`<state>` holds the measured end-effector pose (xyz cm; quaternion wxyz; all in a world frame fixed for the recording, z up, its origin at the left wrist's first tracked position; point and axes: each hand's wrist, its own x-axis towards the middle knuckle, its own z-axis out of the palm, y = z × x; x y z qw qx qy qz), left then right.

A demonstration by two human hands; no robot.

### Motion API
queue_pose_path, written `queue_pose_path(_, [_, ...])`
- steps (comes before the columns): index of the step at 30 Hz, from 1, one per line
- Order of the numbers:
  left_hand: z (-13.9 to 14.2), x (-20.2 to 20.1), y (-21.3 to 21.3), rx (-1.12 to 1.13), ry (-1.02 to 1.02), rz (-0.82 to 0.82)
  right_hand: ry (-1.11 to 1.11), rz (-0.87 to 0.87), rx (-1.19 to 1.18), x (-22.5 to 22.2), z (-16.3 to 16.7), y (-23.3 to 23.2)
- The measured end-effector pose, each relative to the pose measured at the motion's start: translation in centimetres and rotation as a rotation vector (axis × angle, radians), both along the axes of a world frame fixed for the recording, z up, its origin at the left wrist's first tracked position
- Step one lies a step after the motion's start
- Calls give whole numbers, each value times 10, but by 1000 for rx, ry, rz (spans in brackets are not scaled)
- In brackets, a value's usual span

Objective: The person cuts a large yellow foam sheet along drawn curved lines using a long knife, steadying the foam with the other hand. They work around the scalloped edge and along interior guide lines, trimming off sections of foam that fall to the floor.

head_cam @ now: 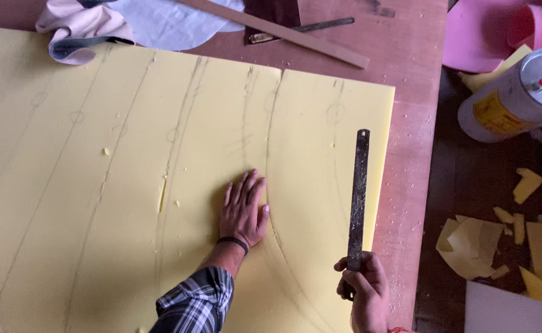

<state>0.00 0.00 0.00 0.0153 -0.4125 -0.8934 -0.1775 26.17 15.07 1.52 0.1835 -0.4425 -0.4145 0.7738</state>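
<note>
A large pale yellow foam sheet (98, 185) covers most of the reddish wooden table (410, 154); curved pencil lines and cuts run across it. My left hand (244, 209) lies flat on the sheet, fingers together, just left of a long curved cut line; a black band circles the wrist and the sleeve is plaid. My right hand (363, 290) grips the near end of a long thin dark metal blade (358, 194), which points away from me above the sheet's right edge.
At the table's far edge lie a wooden strip (283, 31), a dark metal tool (302, 29) and pale cloth (98, 24). Right of the table, a metal can (517, 98) stands among yellow foam offcuts (474, 243) on the dark floor; pink material (493, 31) sits beyond.
</note>
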Motion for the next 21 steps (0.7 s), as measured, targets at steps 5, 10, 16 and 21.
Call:
queue_pose_path(5, [3,2,0,9,-28,-2,-49,91,174,-32,24,23])
queue_pose_path(10, [4,2,1,-12,-23,0,-323,213,614,-90,39,57])
queue_pose_path(16, [4,2,0,-23,-50,4,-461,389,1202,-160,36,95])
queue_pose_path(21, [2,-1,-2,-47,-67,8,-536,443,1292,-180,30,107])
